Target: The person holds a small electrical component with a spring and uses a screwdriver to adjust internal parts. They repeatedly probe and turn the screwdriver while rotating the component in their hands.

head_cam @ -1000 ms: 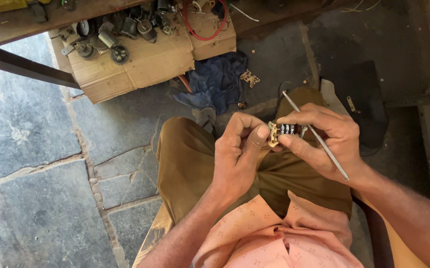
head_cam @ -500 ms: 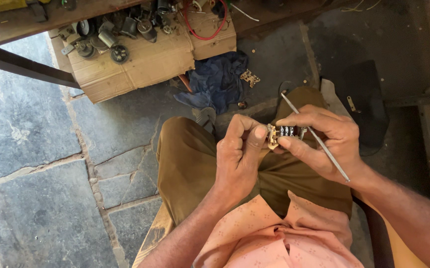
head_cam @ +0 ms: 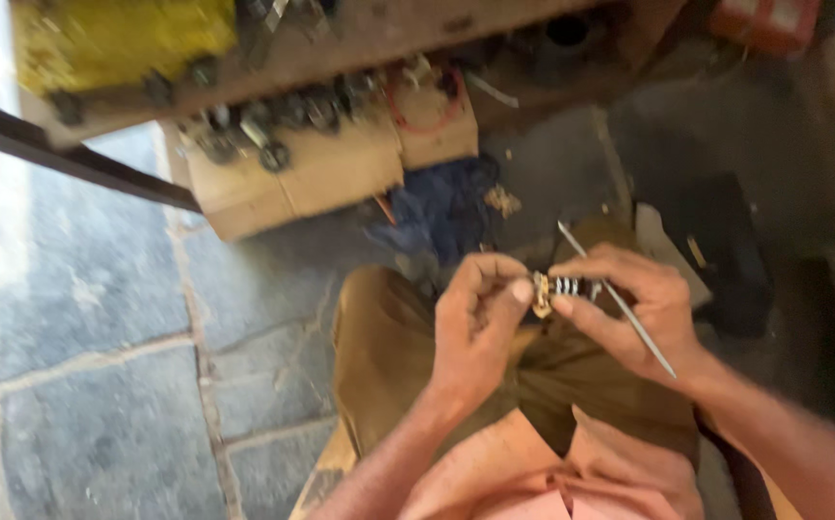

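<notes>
— Where the person sits, what lies underfoot?
— Grey stone floor (head_cam: 100,385), lower left; cardboard box (head_cam: 340,183) upper centre.
— Hands?
— Left hand (head_cam: 475,332) and right hand (head_cam: 634,308) both pinch a small striped part (head_cam: 557,287), frame centre; right also grips a thin rod (head_cam: 620,300).

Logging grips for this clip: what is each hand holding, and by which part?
Both hands pinch a small brass-and-black striped part: left hand at its brass end, right hand at its striped end, with a thin metal rod across the right hand's fingers.

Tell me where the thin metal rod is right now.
In the head view, the thin metal rod lies slantwise across the right hand, right of centre, beside the small striped part pinched between both hands.
</notes>
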